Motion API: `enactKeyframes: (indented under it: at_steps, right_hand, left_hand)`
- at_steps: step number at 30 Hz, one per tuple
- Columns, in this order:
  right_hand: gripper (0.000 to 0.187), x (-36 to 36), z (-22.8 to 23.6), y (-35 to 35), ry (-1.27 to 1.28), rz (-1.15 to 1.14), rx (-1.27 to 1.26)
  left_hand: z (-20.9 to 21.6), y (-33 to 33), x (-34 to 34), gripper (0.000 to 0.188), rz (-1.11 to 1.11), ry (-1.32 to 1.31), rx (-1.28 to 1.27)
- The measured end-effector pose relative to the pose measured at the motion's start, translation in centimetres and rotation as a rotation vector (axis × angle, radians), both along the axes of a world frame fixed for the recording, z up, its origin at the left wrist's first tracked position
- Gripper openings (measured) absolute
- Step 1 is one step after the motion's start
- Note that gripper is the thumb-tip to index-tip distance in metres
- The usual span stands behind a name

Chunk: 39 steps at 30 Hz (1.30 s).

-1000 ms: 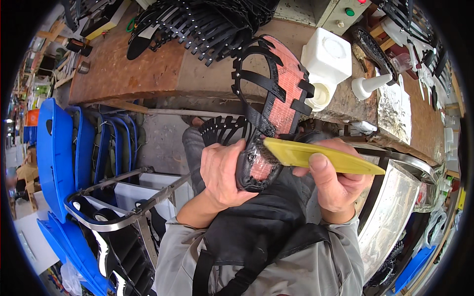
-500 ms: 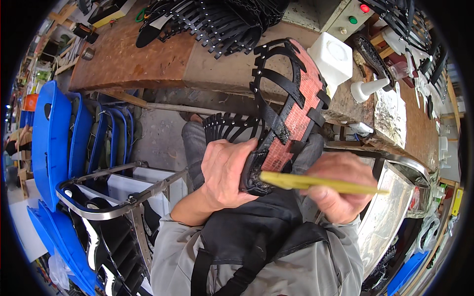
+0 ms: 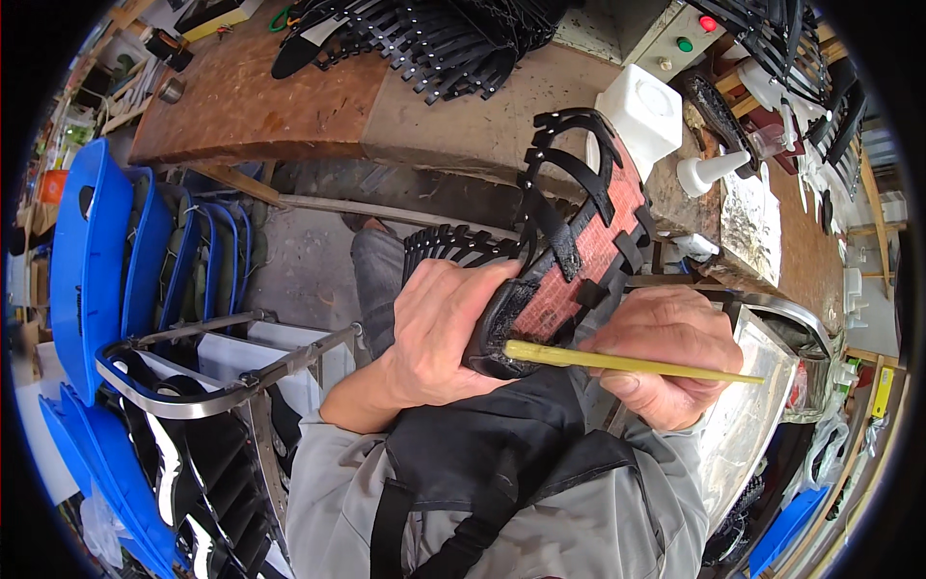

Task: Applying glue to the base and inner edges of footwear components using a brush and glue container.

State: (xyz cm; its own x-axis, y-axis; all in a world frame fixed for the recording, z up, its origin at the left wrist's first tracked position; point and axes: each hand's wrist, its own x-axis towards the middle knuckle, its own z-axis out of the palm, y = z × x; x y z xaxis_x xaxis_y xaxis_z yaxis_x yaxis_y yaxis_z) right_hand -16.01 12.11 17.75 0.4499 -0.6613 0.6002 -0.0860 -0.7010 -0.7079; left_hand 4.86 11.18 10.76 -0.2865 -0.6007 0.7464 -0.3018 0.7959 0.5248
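A black strappy sandal (image 3: 600,246) lies bottom up in front of me, heel end nearest, on what looks like a shoe last. Reddish brick-patterned material covers its underside, with black strap ends folded over the edges. My left hand (image 3: 439,333) is wrapped round the heel end from the left. In my right hand (image 3: 670,349) is a slim yellow brush (image 3: 559,355), pinched between thumb and fingers. Its thick tip touches the black heel rim; bristles cannot be made out. Another black strappy upper (image 3: 453,243) sits behind my left hand, partly hidden.
Across the far side runs a brown workbench (image 3: 260,111) with a pile of black studded straps (image 3: 415,43). A white square bottle (image 3: 641,111) and a white nozzle (image 3: 712,172) stand at its right. Left are blue trays (image 3: 92,270) and a metal-framed rack (image 3: 183,410).
The sandal has tilted to the right and its far end has come down nearer me. The brush tip has shifted slightly along the heel rim; the right hand is less blurred.
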Motion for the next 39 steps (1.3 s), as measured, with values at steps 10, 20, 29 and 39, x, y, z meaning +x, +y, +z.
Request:
enactKeyframes:
  at_steps: [10, 20, 29, 39]
  right_hand:
    - [0.016, 0.0, -0.7, -1.1, -0.136, 0.118, 0.034]
    - [0.018, -1.2, -0.8, -2.4, -0.168, 0.321, 0.093]
    - [0.016, -2.7, -1.0, -3.3, -0.177, 0.504, 0.086]
    - [0.014, -4.7, -1.5, -4.0, -0.156, 0.608, 0.053]
  left_hand:
    - [0.9, 0.1, 1.0, 0.074, -0.265, -0.043, 0.224]
    - [1.3, 0.0, 0.6, 0.071, -0.431, -0.126, 0.41]
    - [2.0, 0.0, -0.1, 0.071, -0.541, -0.186, 0.537]
    - [2.1, -0.2, -0.9, 0.072, -0.573, -0.2, 0.575]
